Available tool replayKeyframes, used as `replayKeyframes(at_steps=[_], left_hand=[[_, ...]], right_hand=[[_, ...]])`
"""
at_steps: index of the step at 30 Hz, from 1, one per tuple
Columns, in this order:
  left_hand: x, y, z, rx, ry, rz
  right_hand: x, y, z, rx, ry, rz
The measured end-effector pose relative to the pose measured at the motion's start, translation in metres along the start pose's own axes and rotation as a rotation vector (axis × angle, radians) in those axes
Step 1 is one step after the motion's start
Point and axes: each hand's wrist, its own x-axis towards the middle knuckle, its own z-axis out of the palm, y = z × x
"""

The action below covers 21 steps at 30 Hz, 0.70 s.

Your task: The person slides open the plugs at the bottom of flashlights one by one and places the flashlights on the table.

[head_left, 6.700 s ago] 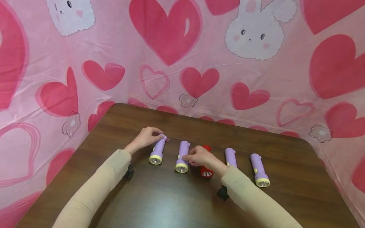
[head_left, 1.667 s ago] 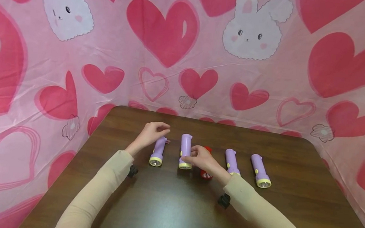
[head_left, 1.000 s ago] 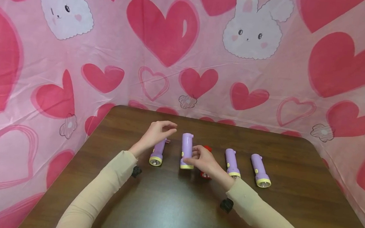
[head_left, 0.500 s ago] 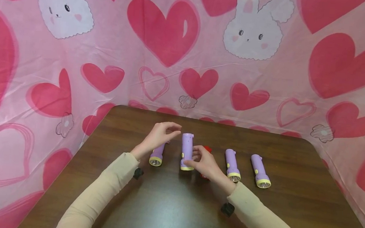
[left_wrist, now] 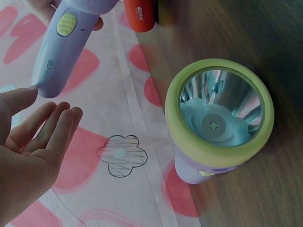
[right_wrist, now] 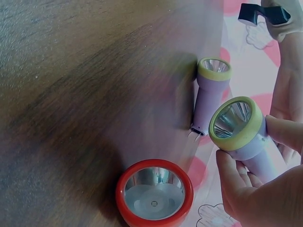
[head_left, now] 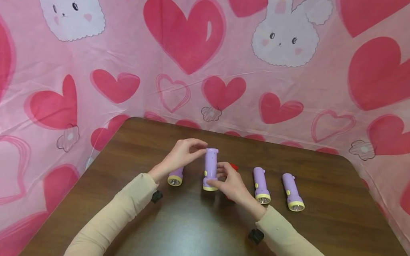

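Note:
In the head view my right hand (head_left: 232, 183) grips a purple flashlight (head_left: 211, 164) by its head end, thumb on one side and fingers on the other. The right wrist view shows its yellow-rimmed lens and silver reflector. My left hand (head_left: 181, 155) reaches to the tail of that flashlight, fingers extended; in the left wrist view its thumb tip is right at the tail end. Another purple flashlight (head_left: 175, 178) lies under my left wrist, partly hidden, with metal prongs at its tail in the right wrist view. Behind my right hand lies a red flashlight (right_wrist: 155, 196), mostly covered in the head view.
Two more purple flashlights, a nearer one (head_left: 261, 184) and a farther one (head_left: 292, 191), lie to the right on the dark wooden table (head_left: 182, 230). A pink heart-and-rabbit cloth (head_left: 232, 58) hangs around the table's back and sides. Each wrist carries a small black camera.
My right hand has raised the middle purple flashlight from its place in the row. My left hand has let go of the leftmost one and moved right to the raised flashlight's tail.

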Motion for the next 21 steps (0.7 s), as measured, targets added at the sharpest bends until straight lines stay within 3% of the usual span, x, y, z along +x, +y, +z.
replayKeyframes(at_steps=[9, 21], left_hand=[[-0.0013, 0.0025, 0.0041, -0.037, 0.012, 0.053], [-0.0039, 0.0087, 0.0046, -0.075, 0.031, 0.053]], right_hand=[[0.0001, 0.0018, 0.0008, 0.016, 0.016, -0.022], [-0.0013, 0.0012, 0.0007, 0.014, 0.031, -0.057]])
